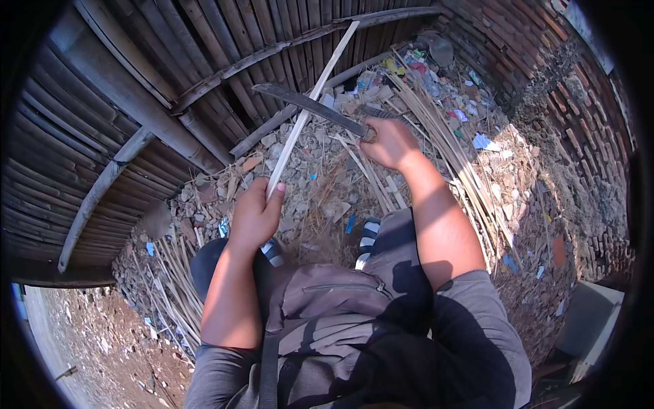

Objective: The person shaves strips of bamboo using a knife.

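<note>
A long pale bamboo strip [304,117] slants up and to the right from my left hand [256,211], whose fingers are wrapped round its lower end. My right hand [390,144] is closed on the handle of a machete [312,106]. The dark blade points left and crosses the strip at about its middle; whether they touch I cannot tell. The handle is mostly hidden in my fist.
Long bamboo strips [453,153] lie on rubble and litter at the right, and more sticks [174,279] at the lower left. A bamboo wall [61,163] stands left and ahead, a brick wall [579,123] at the right. My sandalled feet are below.
</note>
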A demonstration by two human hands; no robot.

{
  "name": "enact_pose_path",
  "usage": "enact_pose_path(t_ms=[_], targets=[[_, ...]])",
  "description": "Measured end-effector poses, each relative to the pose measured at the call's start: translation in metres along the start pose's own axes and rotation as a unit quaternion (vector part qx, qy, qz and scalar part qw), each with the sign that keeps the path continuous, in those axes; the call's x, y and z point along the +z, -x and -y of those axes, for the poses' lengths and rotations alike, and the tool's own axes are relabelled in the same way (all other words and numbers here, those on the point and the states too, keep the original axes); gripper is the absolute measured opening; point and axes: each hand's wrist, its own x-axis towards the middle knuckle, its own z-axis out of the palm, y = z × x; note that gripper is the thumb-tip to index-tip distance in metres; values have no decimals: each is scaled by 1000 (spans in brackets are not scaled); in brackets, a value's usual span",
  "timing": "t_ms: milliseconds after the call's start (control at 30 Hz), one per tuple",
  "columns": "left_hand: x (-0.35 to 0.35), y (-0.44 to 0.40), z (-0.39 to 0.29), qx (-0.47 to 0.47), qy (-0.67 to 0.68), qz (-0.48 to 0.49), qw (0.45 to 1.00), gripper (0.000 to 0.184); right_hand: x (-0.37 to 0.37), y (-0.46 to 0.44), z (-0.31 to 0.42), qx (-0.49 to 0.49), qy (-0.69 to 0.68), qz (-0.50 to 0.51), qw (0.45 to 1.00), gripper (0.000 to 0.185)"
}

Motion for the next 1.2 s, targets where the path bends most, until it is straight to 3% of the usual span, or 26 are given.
enact_pose_path(t_ms=[233, 333, 433, 567, 733, 833, 967, 1067, 1200], targets=[[2, 1, -4, 32, -25, 4, 999, 38, -10, 10, 20, -54, 9, 117, 992, 46], [1, 2, -3, 34, -13, 14, 999, 36, 12, -5, -15, -98, -75, 38, 992, 49], [-2, 1, -2, 22, -28, 29, 999, 36, -5, -5, -16, 9, -119, 60, 991, 53], [3, 0, -2, 26, -44, 31, 998, 36, 4, 1, -8, -36, -46, 55, 997, 49], [4, 1, -2, 32, -39, 54, 997, 36, -2, 6, 15, -88, -36, 178, 979, 51], [-2, 2, -4, 28, -27, 53, 998, 36, 13, -7, -15, -81, -105, 68, 989, 55], [-3, 1, -4, 29, -24, 39, 999, 37, 4, -5, -20, -30, -112, 18, 993, 55], [0, 0, -7, 29, -29, 44, 998, 37, 11, 2, -12, -51, -91, 33, 994, 49], [5, 0, -1, 40, -33, 47, 998, 39, -2, 11, 18, -71, -18, 136, 988, 43]])
